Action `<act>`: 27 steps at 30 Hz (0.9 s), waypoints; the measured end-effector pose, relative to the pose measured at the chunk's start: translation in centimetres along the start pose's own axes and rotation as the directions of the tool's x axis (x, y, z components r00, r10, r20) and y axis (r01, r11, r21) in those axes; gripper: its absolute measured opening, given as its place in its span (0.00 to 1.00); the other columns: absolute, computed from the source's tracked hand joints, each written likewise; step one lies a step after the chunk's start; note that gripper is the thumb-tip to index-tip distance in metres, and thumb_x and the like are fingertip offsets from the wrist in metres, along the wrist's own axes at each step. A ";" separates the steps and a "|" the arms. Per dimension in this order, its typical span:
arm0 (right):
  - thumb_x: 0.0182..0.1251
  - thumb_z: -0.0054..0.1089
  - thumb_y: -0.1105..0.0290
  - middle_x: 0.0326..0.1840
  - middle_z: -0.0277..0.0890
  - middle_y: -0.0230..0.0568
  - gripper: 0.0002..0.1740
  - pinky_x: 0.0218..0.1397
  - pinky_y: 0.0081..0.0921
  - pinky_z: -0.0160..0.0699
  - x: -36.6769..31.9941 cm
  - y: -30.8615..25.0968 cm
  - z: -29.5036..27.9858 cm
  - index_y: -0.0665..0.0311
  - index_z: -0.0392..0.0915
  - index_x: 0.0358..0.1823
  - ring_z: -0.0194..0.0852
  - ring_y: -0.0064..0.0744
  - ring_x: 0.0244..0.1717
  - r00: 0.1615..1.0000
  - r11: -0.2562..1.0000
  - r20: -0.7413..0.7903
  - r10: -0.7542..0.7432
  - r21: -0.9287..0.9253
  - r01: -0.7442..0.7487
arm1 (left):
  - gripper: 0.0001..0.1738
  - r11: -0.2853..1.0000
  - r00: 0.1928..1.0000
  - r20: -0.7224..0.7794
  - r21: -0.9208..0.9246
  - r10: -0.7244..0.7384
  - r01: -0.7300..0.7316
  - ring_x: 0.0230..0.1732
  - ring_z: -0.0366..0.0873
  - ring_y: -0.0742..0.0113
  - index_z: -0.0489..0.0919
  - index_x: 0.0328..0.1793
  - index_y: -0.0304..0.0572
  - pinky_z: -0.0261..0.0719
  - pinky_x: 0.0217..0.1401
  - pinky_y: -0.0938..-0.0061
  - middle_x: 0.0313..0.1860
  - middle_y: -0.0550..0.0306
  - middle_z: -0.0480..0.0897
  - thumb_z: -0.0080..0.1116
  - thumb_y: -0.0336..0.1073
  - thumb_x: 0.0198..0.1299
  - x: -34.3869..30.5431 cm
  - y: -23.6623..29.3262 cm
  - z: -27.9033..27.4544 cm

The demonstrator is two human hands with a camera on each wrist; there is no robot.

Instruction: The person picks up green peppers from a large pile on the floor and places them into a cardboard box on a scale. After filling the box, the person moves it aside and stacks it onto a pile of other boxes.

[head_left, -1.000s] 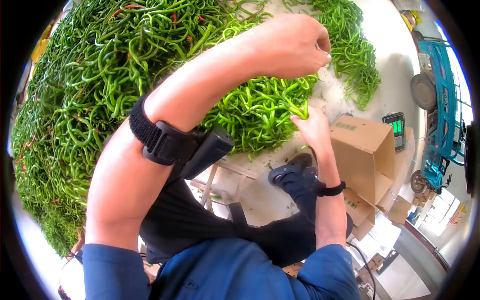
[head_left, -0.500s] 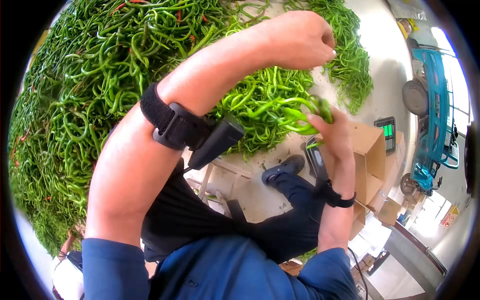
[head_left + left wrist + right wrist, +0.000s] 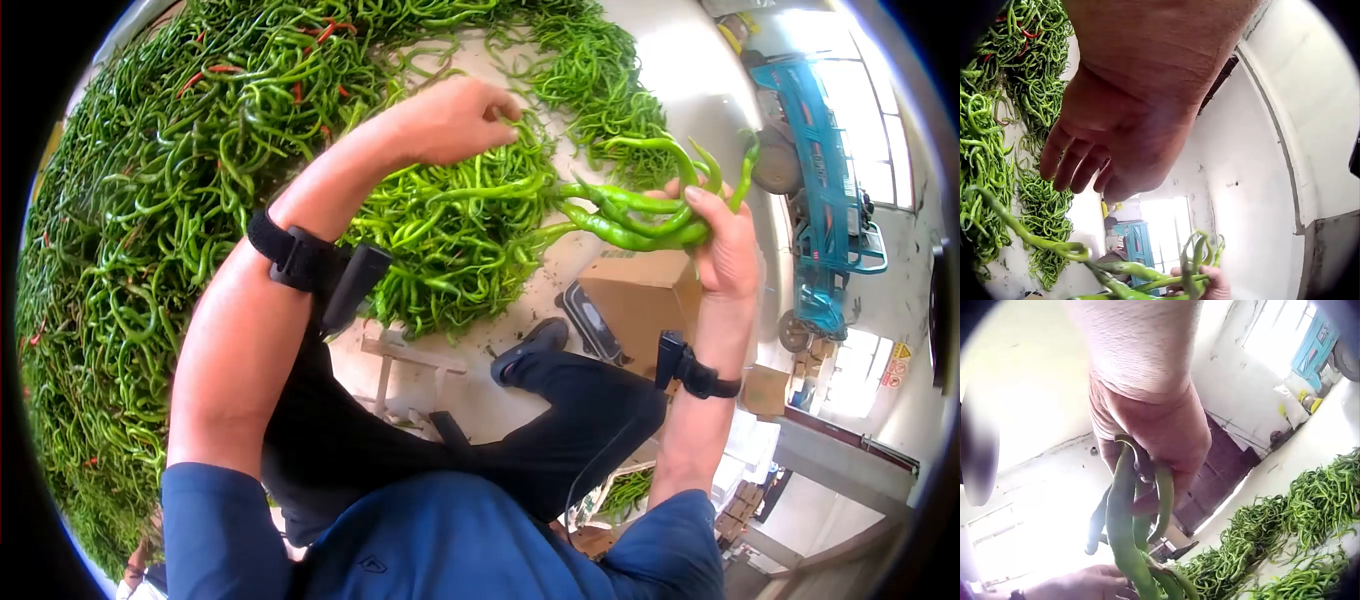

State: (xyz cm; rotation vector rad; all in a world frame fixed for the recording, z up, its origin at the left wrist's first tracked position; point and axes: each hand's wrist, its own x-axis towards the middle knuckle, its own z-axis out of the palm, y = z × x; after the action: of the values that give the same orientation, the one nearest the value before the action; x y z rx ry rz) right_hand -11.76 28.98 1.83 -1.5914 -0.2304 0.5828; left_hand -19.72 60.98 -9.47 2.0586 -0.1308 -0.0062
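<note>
Several long green chili peppers (image 3: 640,228) are gripped in my right hand (image 3: 728,245), raised at the right above a cardboard box. Their other ends spread leftward toward a light-green chili heap (image 3: 440,250). In the right wrist view the held peppers (image 3: 1124,525) hang down from the curled fingers and thumb. Over the heap's far side is my left hand (image 3: 460,120), holding nothing, its fingers loosely bent. The left wrist view shows those fingers (image 3: 1088,164) hanging relaxed, with the peppers passing below them.
A big darker chili pile (image 3: 140,250) with some red ones fills the left. More chilies (image 3: 600,85) lie in a band at the back. The cardboard box (image 3: 645,295) stands beside a dark-framed device (image 3: 592,325). A wooden stool (image 3: 410,355) and a blue vehicle (image 3: 825,190) are farther off.
My right hand has come up and to the right from the light-green heap, bringing a bunch of peppers. The left hand has shifted left in view, still holding nothing.
</note>
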 end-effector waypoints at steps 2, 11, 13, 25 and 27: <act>0.69 0.63 0.73 0.44 0.85 0.49 0.13 0.56 0.42 0.88 0.0 -1.6 -0.1 0.74 0.80 0.50 0.88 0.50 0.47 1.000 1.000 -0.022 -0.010 0.001 0.010 | 0.27 0.999 0.998 0.055 -0.025 -0.024 0.025 0.52 0.88 0.50 0.83 0.63 0.34 0.82 0.61 0.63 0.51 0.38 0.88 0.62 0.46 0.64 0.1 -0.5 0.7; 0.71 0.61 0.72 0.44 0.86 0.53 0.15 0.61 0.46 0.87 -0.2 -8.2 1.1 0.76 0.80 0.52 0.89 0.54 0.49 0.987 0.994 0.163 0.009 0.108 -0.027 | 0.51 0.389 0.874 0.483 -0.795 -0.059 0.466 0.81 0.62 0.49 0.68 0.80 0.41 0.50 0.84 0.48 0.80 0.42 0.68 0.37 0.77 0.71 1.0 -1.5 3.8; 0.71 0.61 0.71 0.45 0.86 0.54 0.15 0.61 0.46 0.87 0.0 -8.9 1.6 0.77 0.80 0.53 0.88 0.54 0.50 0.981 0.983 0.192 0.018 0.175 -0.052 | 0.51 0.287 0.888 0.442 -0.841 -0.125 0.459 0.75 0.69 0.54 0.70 0.80 0.46 0.52 0.81 0.40 0.76 0.48 0.73 0.35 0.79 0.70 0.1 0.4 5.1; 0.68 0.66 0.70 0.42 0.86 0.51 0.16 0.58 0.41 0.88 4.8 -3.3 -1.3 0.71 0.79 0.52 0.88 0.42 0.45 0.988 0.943 0.086 0.132 0.297 -0.151 | 0.59 -0.262 0.875 0.369 -0.852 0.314 0.453 0.63 0.78 0.27 0.62 0.81 0.36 0.80 0.61 0.32 0.70 0.24 0.72 0.34 0.83 0.65 -3.1 4.0 7.2; 0.68 0.66 0.70 0.45 0.86 0.50 0.16 0.57 0.43 0.88 4.8 -1.8 -1.9 0.70 0.79 0.53 0.88 0.43 0.46 0.987 0.920 0.088 0.135 0.359 -0.158 | 0.60 -0.227 0.906 0.310 -0.897 0.288 0.379 0.63 0.80 0.31 0.62 0.80 0.33 0.83 0.60 0.35 0.69 0.25 0.73 0.32 0.84 0.65 -3.4 4.4 6.8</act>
State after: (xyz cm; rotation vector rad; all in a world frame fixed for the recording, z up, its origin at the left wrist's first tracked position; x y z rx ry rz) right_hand -6.40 29.88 2.51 -1.2360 -0.0424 0.7456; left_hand -23.96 53.24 -8.99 0.2025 -0.2145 -0.5003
